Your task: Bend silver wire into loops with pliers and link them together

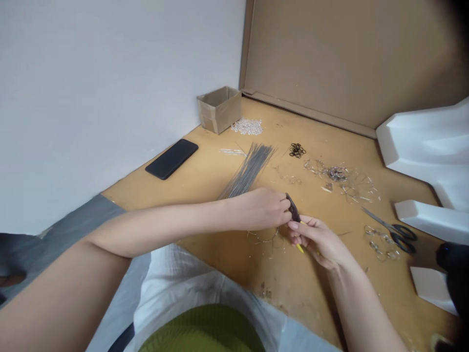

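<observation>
Fingers wrapped around a pair of pliers [293,209] with a dark head and yellow handles, my right hand [315,239] is closed just above the table. My left hand [267,208] is curled shut against the pliers' head; what its fingers pinch is hidden. Below the left hand shows a thin wire loop [266,240] with small bits on it, and I cannot tell whether it hangs from the fingers or lies on the table. A bundle of straight grey wires [251,171] lies beyond my left forearm, which partly covers it.
A cardboard box [220,110] stands by the wall beside a pile of clear beads [247,126]. A black phone [172,159] lies at left. Black rings [297,150], tangled wire pieces [339,174], scissors [397,233] and a beaded loop [381,243] lie at right, near white foam pieces [421,220].
</observation>
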### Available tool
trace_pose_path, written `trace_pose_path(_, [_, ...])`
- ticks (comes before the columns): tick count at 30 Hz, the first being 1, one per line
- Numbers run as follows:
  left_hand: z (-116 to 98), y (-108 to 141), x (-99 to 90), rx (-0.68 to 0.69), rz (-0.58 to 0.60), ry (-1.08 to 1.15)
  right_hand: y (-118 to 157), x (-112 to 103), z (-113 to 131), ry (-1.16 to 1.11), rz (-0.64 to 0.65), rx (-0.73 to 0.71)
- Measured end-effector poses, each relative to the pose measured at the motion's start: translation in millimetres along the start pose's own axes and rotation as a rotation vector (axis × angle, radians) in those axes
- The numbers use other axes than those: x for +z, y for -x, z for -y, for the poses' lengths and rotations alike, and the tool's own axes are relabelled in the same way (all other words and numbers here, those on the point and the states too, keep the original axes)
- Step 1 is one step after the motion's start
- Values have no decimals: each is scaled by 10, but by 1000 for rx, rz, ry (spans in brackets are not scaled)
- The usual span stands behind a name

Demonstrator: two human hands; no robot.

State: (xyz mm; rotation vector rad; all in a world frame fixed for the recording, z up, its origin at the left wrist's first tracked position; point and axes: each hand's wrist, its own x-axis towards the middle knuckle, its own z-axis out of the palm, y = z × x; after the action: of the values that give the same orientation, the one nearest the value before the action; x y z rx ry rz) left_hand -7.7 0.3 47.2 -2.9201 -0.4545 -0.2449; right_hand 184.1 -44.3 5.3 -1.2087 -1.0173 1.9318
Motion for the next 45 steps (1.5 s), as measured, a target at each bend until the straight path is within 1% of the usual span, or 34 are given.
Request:
trace_pose_path(3, [20,-23,44,10,-27,17,-10,-3,7,44,-27,-10])
trace_pose_path(7, [76,-29,113,63,-82,55,-44,-33,-1,100,-55,-29])
trace_pose_path(9, [91,-30,135,75,-88,56,-59,-52,-9,130,-63,-50])
trace_pose_path(12, [88,-46,168,54,-87,84,-65,-87,-10,184,-85,-93])
trace_pose_path(17, [49,-89,263,-62,-150,249,-60,-139,15,188,-108,-107])
trace_pose_path(22, [45,-90,314,-246,-89,429,-76,-142,8,164,-106,-145])
trace_pose_path(27, [33,-92,339,-359,-176,638,-70,-134,6,110,-140,-160])
trace_pose_path(29, [17,-104,358,-409,-212,747,-66,-137,7,87,-143,-166])
trace_pose_path(31, [13,-112,378,-487,-218,965,-66,-142,3,66,-139,-173])
trace_pose_path(32, [20,-111,385,-529,-196,1124,-68,-144,-3,61,-134,-176])
trace_pose_path(34, [58,-94,394,-591,-99,1482,-71,-142,-16,66,-120,-176])
trace_pose_path(35, [86,-79,397,-590,-33,1627,-72,-138,-23,77,-111,-172])
trace_pose_path(37, [151,-42,405,-564,64,1813,-72,-125,-33,103,-89,-161])
trace_pose_path(39, [207,-7,424,-529,142,1922,-70,-111,-35,137,-71,-150])
trace_pose_path(41, [237,14,454,-532,188,1957,-70,-104,-33,212,-79,-145])
trace_pose_path(43, [241,18,488,-569,198,1944,-75,-103,-32,343,-131,-144])
trace_pose_path(45, [230,12,520,-606,185,1930,-86,-102,-39,471,-215,-154])
